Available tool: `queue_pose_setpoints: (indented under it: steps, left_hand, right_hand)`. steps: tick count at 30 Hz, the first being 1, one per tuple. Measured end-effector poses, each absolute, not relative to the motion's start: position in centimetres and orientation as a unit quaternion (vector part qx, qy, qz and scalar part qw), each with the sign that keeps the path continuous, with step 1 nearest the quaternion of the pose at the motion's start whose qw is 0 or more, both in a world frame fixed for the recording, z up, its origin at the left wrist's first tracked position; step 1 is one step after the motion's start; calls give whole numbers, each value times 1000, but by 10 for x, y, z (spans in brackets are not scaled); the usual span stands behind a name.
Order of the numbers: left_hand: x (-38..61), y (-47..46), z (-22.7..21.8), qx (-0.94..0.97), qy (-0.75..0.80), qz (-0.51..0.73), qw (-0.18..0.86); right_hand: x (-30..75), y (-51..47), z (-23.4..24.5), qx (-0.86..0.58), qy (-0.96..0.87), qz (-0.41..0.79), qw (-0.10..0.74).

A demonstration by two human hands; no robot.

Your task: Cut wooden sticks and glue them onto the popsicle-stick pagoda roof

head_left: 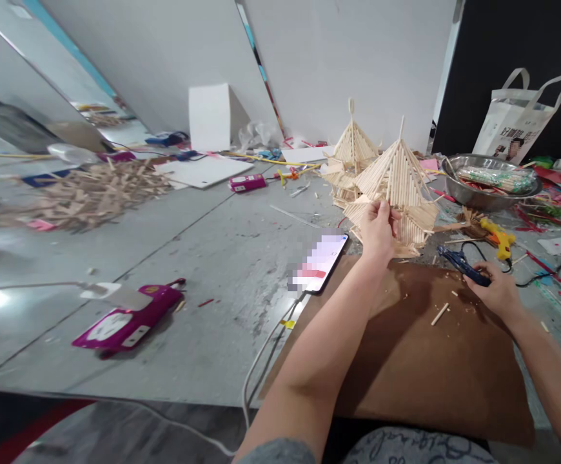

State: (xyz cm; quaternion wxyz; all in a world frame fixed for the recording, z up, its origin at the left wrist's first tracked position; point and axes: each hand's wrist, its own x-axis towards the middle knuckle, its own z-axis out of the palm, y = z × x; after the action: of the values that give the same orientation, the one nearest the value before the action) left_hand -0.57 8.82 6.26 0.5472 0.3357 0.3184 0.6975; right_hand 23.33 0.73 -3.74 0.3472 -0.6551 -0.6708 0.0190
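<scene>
My left hand [380, 227] is closed in a pinch in front of a small pagoda model [395, 169] made of thin wooden sticks; what the fingertips hold is too small or hidden to tell. Behind it to the left stands a second stick pagoda [351, 147], partly covered by the first. Low on the right, my right hand [496, 291] grips dark blue pliers [462, 263] whose jaws point left, towards the pagoda. Below both hands lies a brown board [420, 361] with a short stick [440, 314] and small scraps on it.
A phone [326, 261] on a cable lies left of my forearm. At right are a yellow glue gun [500, 238], a metal bowl [491, 187] with packed sticks, and a white bag [515, 122]. At left are a purple power strip [128, 319] and a wood-piece pile [101, 193].
</scene>
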Motion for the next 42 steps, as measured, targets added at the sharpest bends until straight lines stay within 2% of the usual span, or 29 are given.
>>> queue_pose_setpoints:
  steps: [42]
  left_hand:
    - [-7,89,59,317,296,687,583]
  right_hand:
    - [230,7,-34,-658,-671,39,340]
